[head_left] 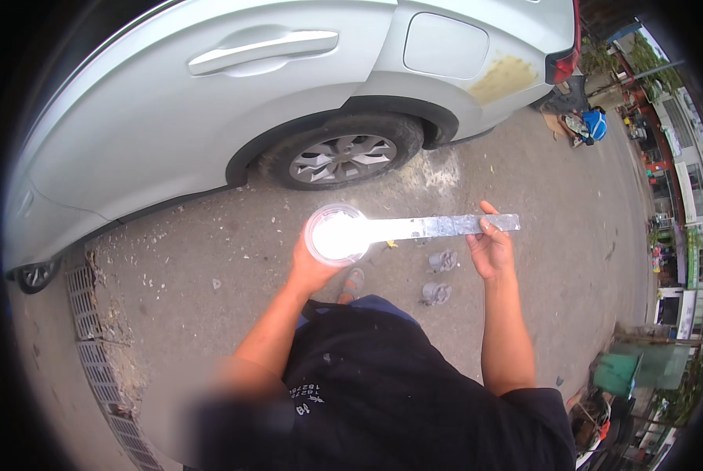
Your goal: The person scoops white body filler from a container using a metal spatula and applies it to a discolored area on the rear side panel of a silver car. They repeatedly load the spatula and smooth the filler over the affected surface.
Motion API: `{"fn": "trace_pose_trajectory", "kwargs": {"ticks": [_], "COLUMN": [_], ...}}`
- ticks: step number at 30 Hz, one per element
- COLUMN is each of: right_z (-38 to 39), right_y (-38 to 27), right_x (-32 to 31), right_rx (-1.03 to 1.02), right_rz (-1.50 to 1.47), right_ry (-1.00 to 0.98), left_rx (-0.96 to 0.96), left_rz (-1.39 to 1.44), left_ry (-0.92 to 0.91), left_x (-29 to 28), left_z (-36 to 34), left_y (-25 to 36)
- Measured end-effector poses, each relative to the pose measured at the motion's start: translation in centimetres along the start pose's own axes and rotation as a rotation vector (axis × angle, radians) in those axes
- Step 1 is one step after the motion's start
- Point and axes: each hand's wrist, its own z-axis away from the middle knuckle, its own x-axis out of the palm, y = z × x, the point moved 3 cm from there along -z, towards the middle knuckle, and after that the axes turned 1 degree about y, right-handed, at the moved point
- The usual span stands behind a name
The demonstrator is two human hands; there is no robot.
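Observation:
My left hand (312, 263) is closed around a clear plastic cup (316, 231) of bright white material. My right hand (489, 247) grips a long flat stick (442, 226) near its right end. The stick is coated white toward its left end, which is in or over the cup; the exact tip is lost in the white. Beyond my hands is a white car (131, 94) with its rear wheel (344, 161) and a yellowish patch (502, 78) on the rear panel.
Two small grey objects (442, 261) lie on the concrete ground (186, 322). A drain grate (82, 306) runs along the left. A blue item (594, 124) is among clutter behind the car. A green bin (616, 373) and shopfronts line the right.

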Motion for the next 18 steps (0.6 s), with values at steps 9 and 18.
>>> {"fn": "trace_pose_trajectory", "kwargs": {"ticks": [9,18], "right_z": [1.5,2.8], "right_y": [-3.7,-2.1], "right_x": [-0.6,3.1], "right_rx": [-0.145,-0.161], "right_rz": [-0.029,0.072], "right_ry": [0.003,-0.01], "left_rx": [0.043,0.039], "left_rz": [0.055,0.077], "left_ry": [0.014,-0.04], "left_x": [-1.6,-1.7], "left_z": [0.6,0.0], "left_y": [-1.2,-0.7]}}
